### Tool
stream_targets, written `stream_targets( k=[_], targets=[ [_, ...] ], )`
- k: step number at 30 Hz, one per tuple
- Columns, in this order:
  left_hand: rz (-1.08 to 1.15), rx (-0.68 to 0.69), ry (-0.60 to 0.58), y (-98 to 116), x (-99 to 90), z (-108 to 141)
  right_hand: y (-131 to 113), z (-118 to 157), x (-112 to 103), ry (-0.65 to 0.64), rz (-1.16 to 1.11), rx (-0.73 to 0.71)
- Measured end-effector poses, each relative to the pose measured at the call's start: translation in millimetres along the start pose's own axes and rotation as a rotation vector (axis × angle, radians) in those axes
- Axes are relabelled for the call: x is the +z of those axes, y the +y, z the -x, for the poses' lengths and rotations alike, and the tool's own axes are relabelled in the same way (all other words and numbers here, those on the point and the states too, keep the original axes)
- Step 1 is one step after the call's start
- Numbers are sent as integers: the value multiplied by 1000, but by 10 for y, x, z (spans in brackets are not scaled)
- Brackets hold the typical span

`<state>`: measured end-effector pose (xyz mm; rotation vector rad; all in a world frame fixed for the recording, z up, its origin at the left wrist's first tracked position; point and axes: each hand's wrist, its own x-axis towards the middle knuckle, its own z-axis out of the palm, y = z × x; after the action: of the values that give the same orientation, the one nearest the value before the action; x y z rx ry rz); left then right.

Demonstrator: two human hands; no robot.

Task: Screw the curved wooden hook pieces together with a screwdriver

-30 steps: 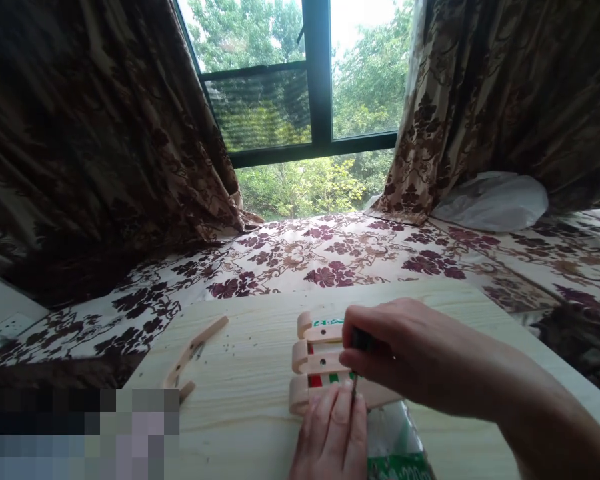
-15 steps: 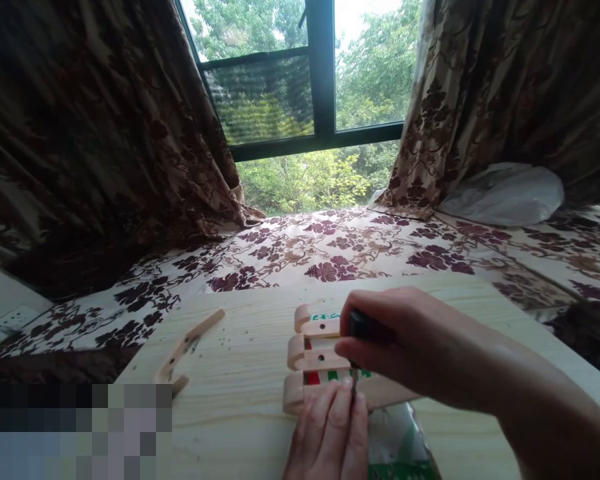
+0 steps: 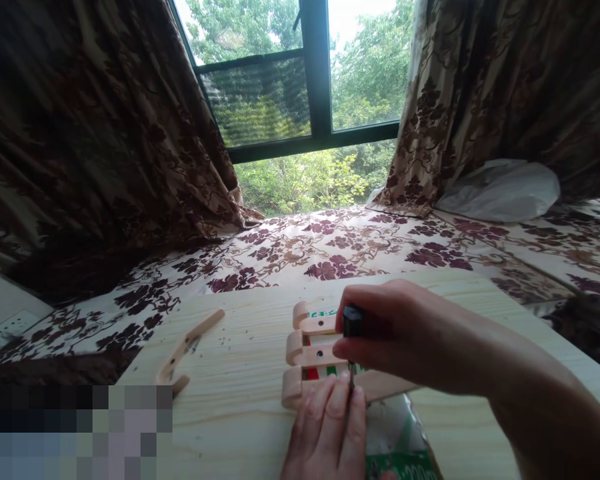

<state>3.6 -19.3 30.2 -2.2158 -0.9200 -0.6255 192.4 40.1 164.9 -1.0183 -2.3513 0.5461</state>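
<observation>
My right hand [image 3: 400, 327] is wrapped round the black handle of a screwdriver [image 3: 353, 323], held upright. Its thin shaft points down between the fingers of my left hand [image 3: 325, 427]. Those fingers lie close together and press on the nearest wooden hook [image 3: 293, 388]; they hide the screwdriver's tip. Beyond it, two similar pale hooks lie side by side, a middle hook [image 3: 300, 355] and a far hook [image 3: 305, 325], each with a dark hole and a curved left end. Under the hooks is a green, white and red printed packet [image 3: 397, 427], partly covered by my hands.
Another curved wooden piece [image 3: 190, 343] rests at the left on the pale wooden board [image 3: 230, 427], with small dark crumbs nearby. Behind the board spreads a flowered cloth [image 3: 330, 247]. A white plastic bag [image 3: 503, 190] sits at the back right, beside the curtain.
The view has shifted slightly. My right hand has turned a little on the screwdriver, showing more of the handle's top. My left hand stays on the nearest hook.
</observation>
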Motion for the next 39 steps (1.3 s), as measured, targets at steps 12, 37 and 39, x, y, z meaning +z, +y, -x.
stream_targets(
  k=[12,37,39],
  targets=[
    [-2,-39,43,31,-40,-92,13,26,-16,-81,-81,-12],
    [-5,2,20,-8,-10,-27,25,48,-71,-12,-46,-72],
    [21,-39,58,77,71,-40,29,40,-55,-6,-1,-27]
  ],
)
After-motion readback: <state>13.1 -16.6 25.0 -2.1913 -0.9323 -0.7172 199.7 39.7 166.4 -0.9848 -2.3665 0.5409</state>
